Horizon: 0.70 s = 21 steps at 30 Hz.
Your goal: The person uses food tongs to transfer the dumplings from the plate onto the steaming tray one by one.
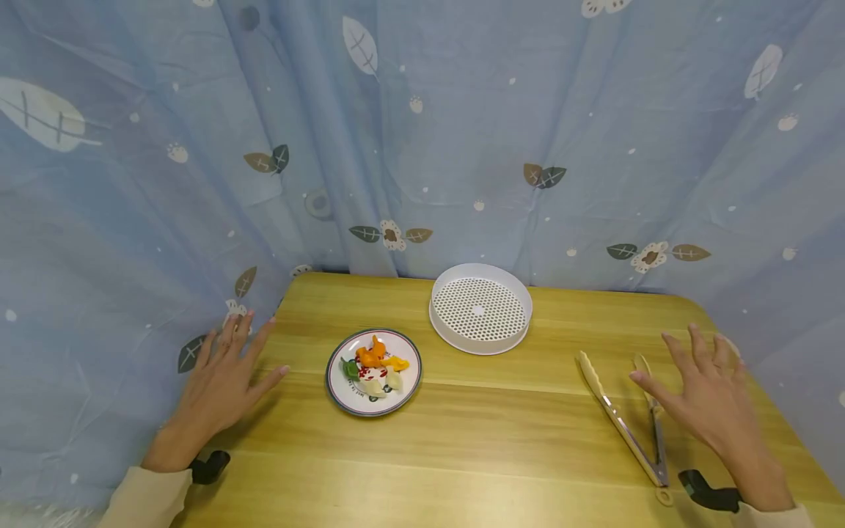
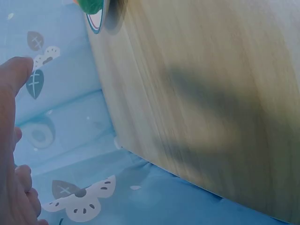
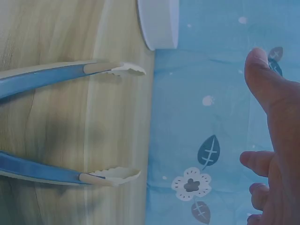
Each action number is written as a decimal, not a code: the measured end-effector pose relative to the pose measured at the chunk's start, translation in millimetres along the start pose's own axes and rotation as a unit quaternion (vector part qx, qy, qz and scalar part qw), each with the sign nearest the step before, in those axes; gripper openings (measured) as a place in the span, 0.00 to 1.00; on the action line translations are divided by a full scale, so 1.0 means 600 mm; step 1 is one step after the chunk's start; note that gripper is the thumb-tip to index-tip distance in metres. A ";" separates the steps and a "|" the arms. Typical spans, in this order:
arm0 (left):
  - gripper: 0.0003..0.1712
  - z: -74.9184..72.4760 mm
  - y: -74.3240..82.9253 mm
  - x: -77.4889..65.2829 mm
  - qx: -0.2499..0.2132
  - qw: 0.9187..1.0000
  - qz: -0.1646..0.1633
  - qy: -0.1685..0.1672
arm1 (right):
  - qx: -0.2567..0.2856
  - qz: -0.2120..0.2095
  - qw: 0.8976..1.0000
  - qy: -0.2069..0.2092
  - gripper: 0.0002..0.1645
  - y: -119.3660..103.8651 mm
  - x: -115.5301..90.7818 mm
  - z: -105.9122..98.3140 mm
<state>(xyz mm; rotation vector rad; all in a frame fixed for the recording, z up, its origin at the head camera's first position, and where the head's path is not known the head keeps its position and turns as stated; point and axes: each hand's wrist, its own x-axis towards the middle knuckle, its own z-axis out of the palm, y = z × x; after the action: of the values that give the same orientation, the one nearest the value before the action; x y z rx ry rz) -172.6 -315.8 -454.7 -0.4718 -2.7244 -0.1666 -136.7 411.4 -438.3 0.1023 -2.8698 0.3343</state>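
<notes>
My left hand [image 1: 221, 389] hovers with spread fingers over the table's left side, holding nothing. To its right sits a round plate [image 1: 403, 400] with a dark rim, bearing small orange, yellow, green and whitish food-like pieces [image 1: 373, 353]. At the back middle stands a white round tray [image 1: 452, 334] with a perforated base. On the right lie tongs [image 1: 623, 429] with metal arms and cream scalloped tips, their arms spread apart. Above and beside them my right hand [image 1: 716, 400] is held with fingers extended, gripping nothing. In the right wrist view both tong tips [image 3: 115, 174] show, apart from the hand.
The wooden table [image 1: 462, 455] has rounded back corners. A blue curtain [image 1: 462, 147] with leaf and flower prints hangs along its back and both sides. Dark straps [image 1: 709, 493] sit on both wrists.
</notes>
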 end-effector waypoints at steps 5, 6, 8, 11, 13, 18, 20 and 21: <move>0.51 -0.001 0.008 0.002 -0.010 1.000 0.001 0.006 | -0.001 -0.004 1.000 -0.017 0.58 -0.006 0.000 0.000; 0.50 0.000 0.009 0.003 -0.012 1.000 0.003 0.014 | -0.001 -0.002 1.000 -0.025 0.58 -0.008 0.000 -0.001; 0.47 0.004 0.012 0.005 -0.020 0.999 0.011 0.036 | -0.001 0.013 0.999 -0.047 0.55 -0.013 -0.002 0.000; 0.40 0.008 0.015 0.008 -0.043 0.995 0.029 0.082 | 0.009 0.042 0.996 -0.077 0.50 -0.018 -0.006 0.003; 0.35 0.009 0.017 0.009 -0.052 0.992 0.039 0.106 | 0.021 0.053 0.995 -0.080 0.45 -0.019 -0.012 0.009; 0.24 0.013 0.026 0.010 -0.080 0.992 0.019 0.097 | 0.045 0.030 0.997 -0.050 0.32 -0.018 -0.027 0.031; 0.22 0.016 0.032 0.010 -0.100 0.993 -0.007 0.065 | 0.049 0.023 0.997 -0.048 0.29 -0.017 -0.033 0.038; 0.21 0.018 0.034 0.010 -0.114 0.992 -0.022 0.048 | 0.050 0.022 0.997 -0.047 0.28 -0.017 -0.036 0.041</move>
<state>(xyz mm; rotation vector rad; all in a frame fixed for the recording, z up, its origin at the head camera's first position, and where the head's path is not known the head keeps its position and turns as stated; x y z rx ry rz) -174.1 -292.8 -461.4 -0.4530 -2.6353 -0.5037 -120.6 396.6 -464.6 0.0735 -2.9512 0.4945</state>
